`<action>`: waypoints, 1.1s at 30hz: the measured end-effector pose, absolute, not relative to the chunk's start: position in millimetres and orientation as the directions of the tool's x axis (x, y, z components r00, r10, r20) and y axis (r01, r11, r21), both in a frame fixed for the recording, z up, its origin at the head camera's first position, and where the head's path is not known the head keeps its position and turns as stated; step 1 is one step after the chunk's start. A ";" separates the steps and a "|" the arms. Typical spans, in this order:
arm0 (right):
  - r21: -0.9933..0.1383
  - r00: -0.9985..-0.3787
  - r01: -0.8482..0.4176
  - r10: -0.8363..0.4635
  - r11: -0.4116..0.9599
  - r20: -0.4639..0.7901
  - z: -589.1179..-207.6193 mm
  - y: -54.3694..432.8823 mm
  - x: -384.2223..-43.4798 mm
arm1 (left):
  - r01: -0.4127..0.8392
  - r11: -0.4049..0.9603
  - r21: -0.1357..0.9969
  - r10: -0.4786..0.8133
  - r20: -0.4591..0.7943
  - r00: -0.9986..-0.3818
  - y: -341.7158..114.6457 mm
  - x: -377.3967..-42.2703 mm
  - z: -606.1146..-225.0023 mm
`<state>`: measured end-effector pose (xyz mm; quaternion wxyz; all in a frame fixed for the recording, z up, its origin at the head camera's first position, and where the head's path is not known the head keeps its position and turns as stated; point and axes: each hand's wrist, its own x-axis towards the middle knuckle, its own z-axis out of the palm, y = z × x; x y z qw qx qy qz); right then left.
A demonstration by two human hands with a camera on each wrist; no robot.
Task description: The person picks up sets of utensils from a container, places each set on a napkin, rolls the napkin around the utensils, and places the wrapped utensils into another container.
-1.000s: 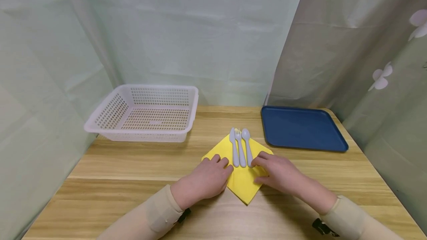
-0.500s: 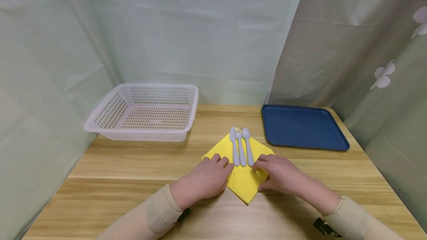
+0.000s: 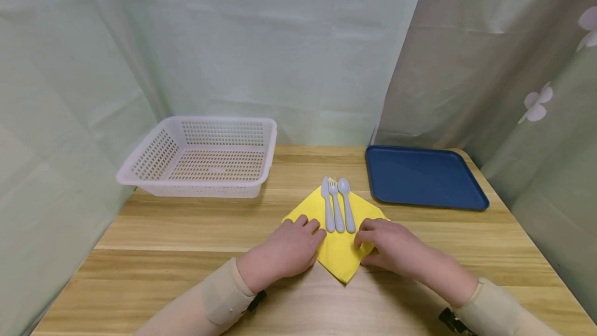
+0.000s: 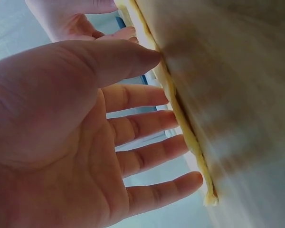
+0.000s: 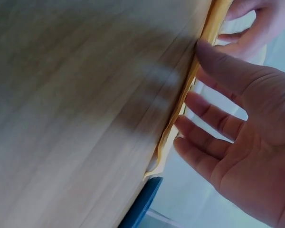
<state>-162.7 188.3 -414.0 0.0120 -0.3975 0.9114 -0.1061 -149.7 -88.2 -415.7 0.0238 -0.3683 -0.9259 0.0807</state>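
Note:
A yellow napkin (image 3: 337,258) lies on the wooden table with one corner pointing toward me. On it a grey knife (image 3: 328,211), a fork (image 3: 337,211) and a spoon (image 3: 347,211) lie side by side, handles toward me. My left hand (image 3: 295,248) rests on the napkin's left side; its fingers (image 4: 152,154) are spread and fairly straight, tips on the cloth. At the right side my right hand (image 3: 391,247) pinches the napkin's edge, thumb at the near edge and bent fingers over the top. The napkin edge (image 5: 173,114) looks wavy in the right wrist view.
A white perforated basket (image 3: 258,191) stands at the back left of the table (image 3: 177,263). At the back right lies a flat blue tray (image 3: 424,178). Pale curtains (image 3: 298,56) hang behind and at both sides.
My right hand has closed on the napkin's right edge and shifted slightly right, drawing the right corner outward. The near corner has moved back a little. The left hand has stayed in place.

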 end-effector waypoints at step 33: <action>0.064 -0.566 -0.799 -0.783 0.598 0.257 -424.3 185.0 -149.6 | 0.786 0.618 0.013 0.785 -0.064 -0.616 -89.3 -151.5 -405.1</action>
